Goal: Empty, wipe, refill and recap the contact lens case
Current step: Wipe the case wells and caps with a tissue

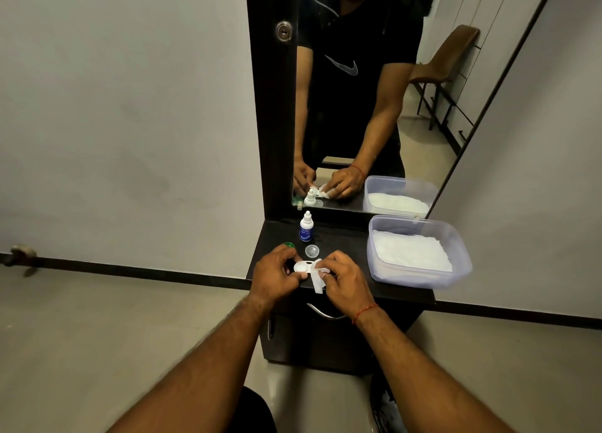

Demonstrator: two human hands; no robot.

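Over the black vanity top (342, 240) beneath a wall mirror (423, 107), the white lens case (301, 266) lies crosswise, left hand (277, 270) pinching its left end, right hand (347, 278) curled round a tissue (317, 281) at the other.

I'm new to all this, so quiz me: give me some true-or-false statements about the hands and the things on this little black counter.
1. The left hand holds the white lens case. True.
2. The right hand holds tweezers. False: it pinches a white tissue at the case.
3. The green cap is screwed onto the case. False: it lies on the counter behind the left hand.
4. The solution bottle stands upright. True.
5. A clear cap lies between the bottle and the case. True.
6. The plastic tub sits at the counter's left end. False: it sits at the right end.
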